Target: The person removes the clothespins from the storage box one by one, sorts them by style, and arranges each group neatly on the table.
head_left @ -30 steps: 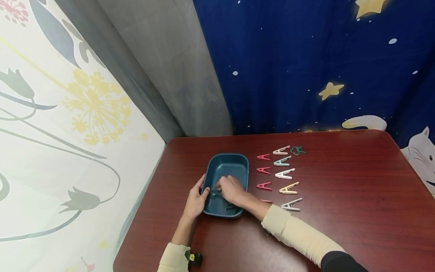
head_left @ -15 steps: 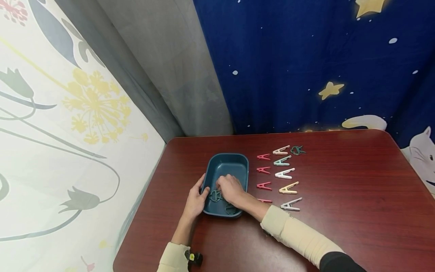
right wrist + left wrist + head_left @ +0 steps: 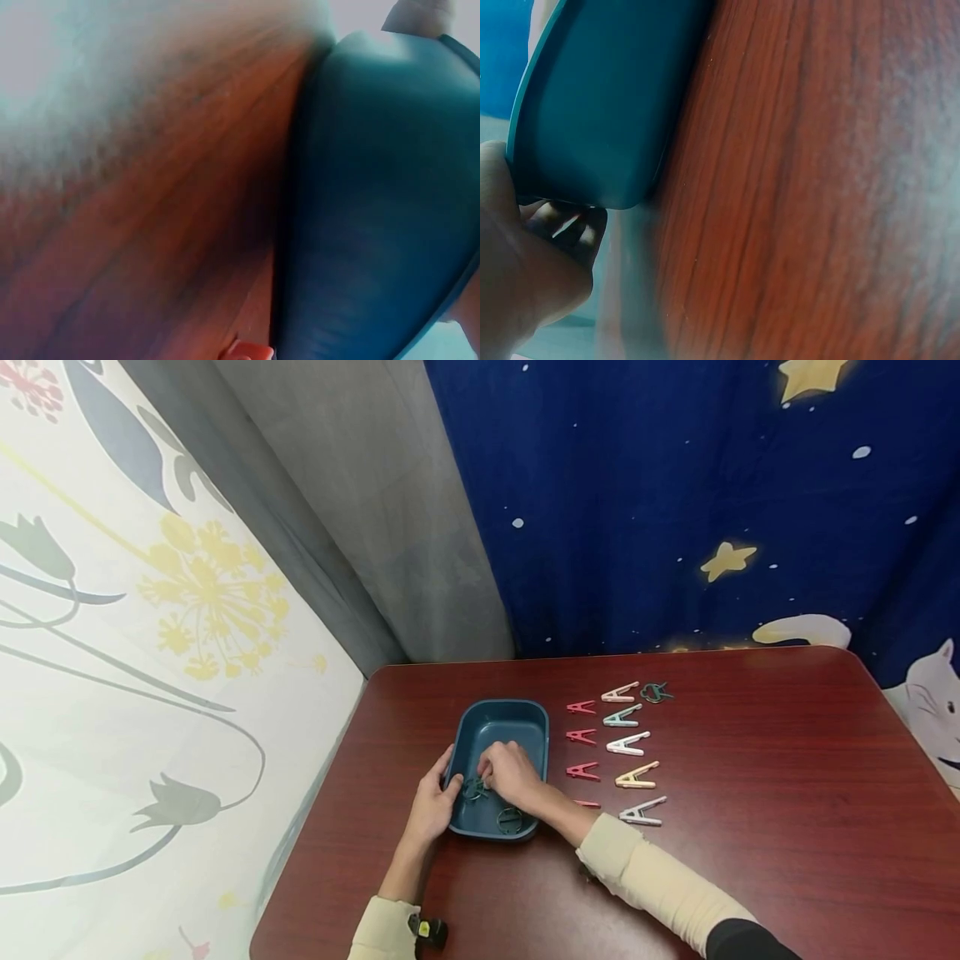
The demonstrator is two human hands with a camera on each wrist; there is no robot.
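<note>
A dark blue plastic tray (image 3: 501,717) stands on the table. My left hand (image 3: 429,797) grips its left side, thumb at the rim and fingers outside the wall; the left wrist view shows this hand (image 3: 536,262) at the tray's corner (image 3: 592,112). My right hand (image 3: 510,772) reaches into the tray, its curled fingertips pinching a green clip with round loops (image 3: 472,790). Another dark green clip (image 3: 510,821) lies nearer the tray's front right corner. In the right wrist view the tray wall (image 3: 375,187) hides the fingertips.
Right of the tray, a column of small red clothespins (image 3: 581,737) lies beside a column of larger pale clothespins (image 3: 628,743). A green clip (image 3: 656,692) lies at the far end of the pale column. The brown table (image 3: 765,777) ends at the curtains behind.
My right fingertips have shifted slightly onto the green clip at the tray's left, which lay flat beside them half a second ago. The left hand keeps its hold on the tray.
</note>
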